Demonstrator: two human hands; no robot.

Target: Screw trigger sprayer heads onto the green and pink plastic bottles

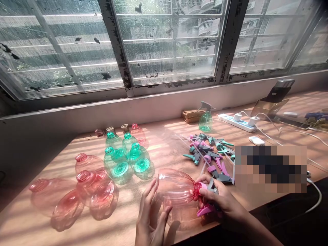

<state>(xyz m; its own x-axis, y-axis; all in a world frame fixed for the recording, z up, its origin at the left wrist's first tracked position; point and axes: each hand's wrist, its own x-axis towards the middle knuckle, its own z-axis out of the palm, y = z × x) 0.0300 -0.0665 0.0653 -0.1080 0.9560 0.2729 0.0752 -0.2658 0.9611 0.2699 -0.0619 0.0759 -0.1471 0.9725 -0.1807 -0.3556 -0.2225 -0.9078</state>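
The clear pink plastic bottle is lying on its side near the front edge of the wooden table, neck pointing right. The left hand is wrapped around the fat base end, fingers spread over the curve, which looks like it's there to stop the bottle rolling or spinning. The right hand is clamped on the pink-and-grey trigger sprayer head sitting right at the bottle neck, so holding it sideways probably just makes lining the two up easier.

Just behind the right hand, toward the middle of the table, there's a loose pile of pink and teal sprayer heads with dip tubes, close enough to grab. Capless pink bottles sit by the left front corner, teal ones beside them. One finished teal spray bottle stands upright near the back edge, next to a white power strip.
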